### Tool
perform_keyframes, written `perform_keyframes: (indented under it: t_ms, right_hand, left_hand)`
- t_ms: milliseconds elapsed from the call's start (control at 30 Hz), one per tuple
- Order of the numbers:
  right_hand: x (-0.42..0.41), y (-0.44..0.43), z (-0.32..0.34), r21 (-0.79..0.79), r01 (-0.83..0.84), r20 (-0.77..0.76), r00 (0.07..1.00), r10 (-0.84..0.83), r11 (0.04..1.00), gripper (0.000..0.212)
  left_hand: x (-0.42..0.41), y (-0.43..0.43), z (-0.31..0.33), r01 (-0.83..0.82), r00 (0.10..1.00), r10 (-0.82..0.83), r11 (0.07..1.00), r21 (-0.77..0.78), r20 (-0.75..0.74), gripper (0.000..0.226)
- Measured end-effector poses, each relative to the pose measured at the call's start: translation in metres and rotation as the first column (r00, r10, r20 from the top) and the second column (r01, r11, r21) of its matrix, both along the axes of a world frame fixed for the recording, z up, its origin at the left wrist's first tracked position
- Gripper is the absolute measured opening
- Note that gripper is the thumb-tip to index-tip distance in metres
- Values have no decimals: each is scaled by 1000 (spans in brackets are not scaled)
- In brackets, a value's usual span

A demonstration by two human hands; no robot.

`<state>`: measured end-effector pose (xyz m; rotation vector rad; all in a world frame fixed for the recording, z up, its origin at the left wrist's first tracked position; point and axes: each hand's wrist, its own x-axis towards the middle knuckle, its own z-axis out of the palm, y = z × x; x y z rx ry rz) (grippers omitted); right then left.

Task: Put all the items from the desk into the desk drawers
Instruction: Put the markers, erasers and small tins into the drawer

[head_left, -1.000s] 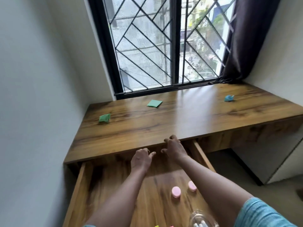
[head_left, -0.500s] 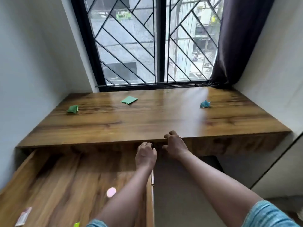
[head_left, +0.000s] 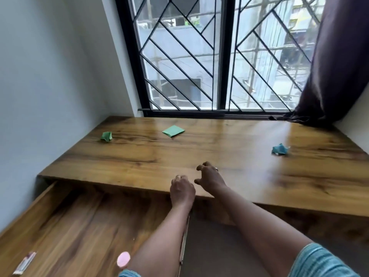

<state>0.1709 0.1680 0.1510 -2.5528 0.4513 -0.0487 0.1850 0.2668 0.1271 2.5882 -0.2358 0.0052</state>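
1. The open drawer [head_left: 83, 222] juts out at lower left, below the desk [head_left: 219, 144]. If you lean in over it, your body may knock it.
2. The green crumpled paper [head_left: 106, 136] sits back left and the green folded square [head_left: 173, 131] mid-back, both well away from your hands. They look light, so a hasty reach could flick them toward the wall.
3. Your left hand [head_left: 182, 189] hangs at the desk's front edge. Your right hand [head_left: 209, 177] is just beside it, fingers loosely curled and holding nothing.
4. The blue crumpled paper [head_left: 280, 149] lies far right, well apart from the rest, so you could easily miss it.
5. Hidden: the drawer's front is cut off, and the packet [head_left: 25, 262] and pink round piece [head_left: 123, 259] inside it are blurred.
6. Your left fingertips curl out of sight, so whether they hold anything cannot be told.
7. Under the desk's right side is shadow, and you cannot tell whether there is a drawer there.
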Motion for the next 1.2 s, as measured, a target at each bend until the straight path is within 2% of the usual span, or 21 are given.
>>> perform_keyframes:
  t_ms: [267,433,600,667,833,1033,1200]
  right_hand:
    - [100,-30,1,-19,-84,-49,995,83,996,48]
    - [161,-43,5,-35,-142,-58,988,140,989,46]
    - [237,-67,8,-10,-121,-51,991,120,993,44]
    - [272,-77,5,33,-110,-55,992,112,993,44]
    - [341,-90,-14,107,-90,-97,990,100,990,36]
    - [387,-90,-34,119,-40,-192,979,62,992,36]
    - [406,-92,-36,163,38,-198,980,-5,986,36]
  left_hand:
    - [103,-30,11,-293,933,258,949,-116,-251,37]
    - [155,-39,15,-399,883,332,904,-155,-333,43]
    - [222,-54,17,-539,809,425,813,-222,-407,41]
    - [256,-65,12,-561,795,422,786,-260,-436,40]
    - [322,-96,-1,-584,778,451,776,-240,-437,40]
    - [370,-126,-14,-641,737,490,726,-250,-465,46]
    - [388,-132,-15,-692,689,518,678,-248,-508,39]
